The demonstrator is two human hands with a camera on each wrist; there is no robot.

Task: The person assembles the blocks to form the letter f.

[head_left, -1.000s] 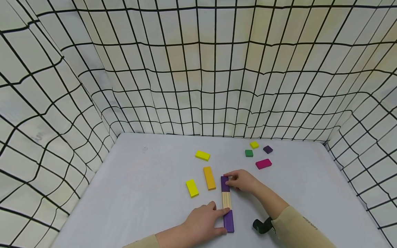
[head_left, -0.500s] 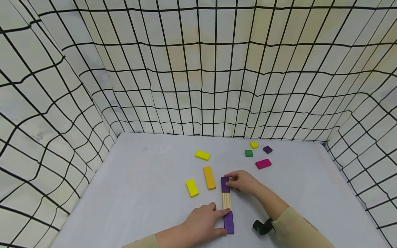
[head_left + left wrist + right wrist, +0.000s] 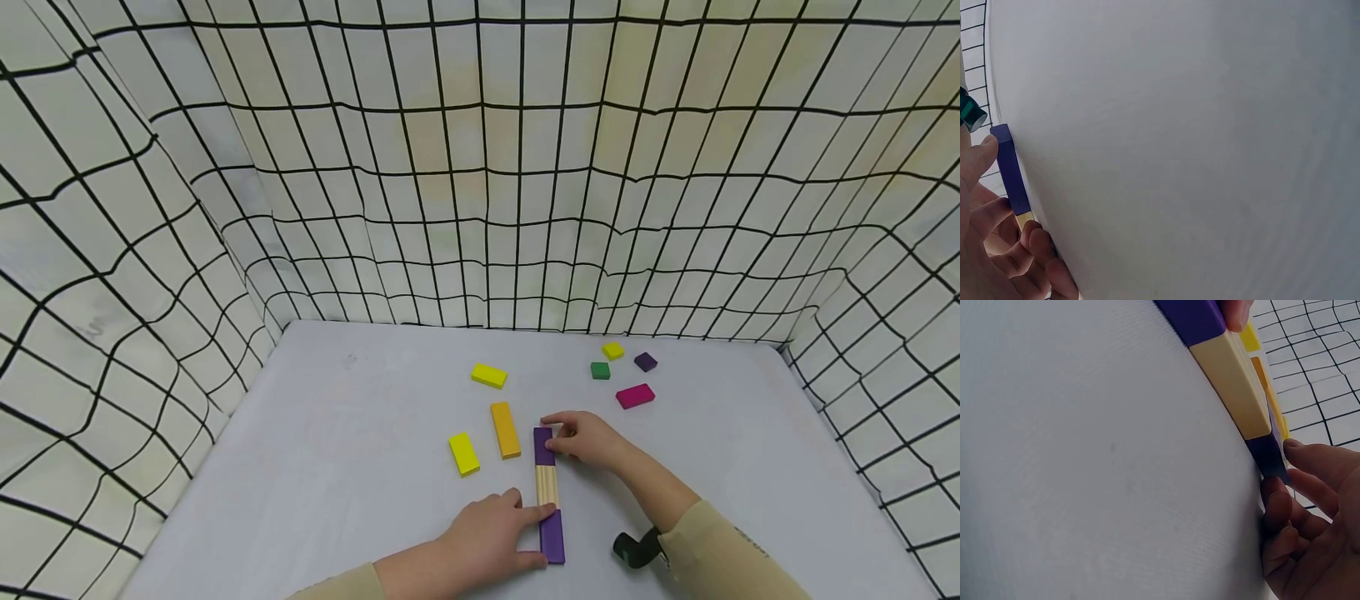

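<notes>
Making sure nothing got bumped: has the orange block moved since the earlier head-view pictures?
No. Against the white table's back edge in the head view, the orange block shows no visible shift in any direction.

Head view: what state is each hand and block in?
Left hand, touching the near purple block.
Right hand, pinching the far purple block.
Near purple block, flat, meeting the cream section.
Far purple block, flat, meeting the cream section.
Cream section, flat between both.
Orange block, flat, untouched.
Nearest yellow block, flat, untouched.
Farther large yellow block, flat, untouched.
Small yellow block, untouched.
Green block, untouched.
Magenta block, flat, untouched.
Dark purple block, untouched.
</notes>
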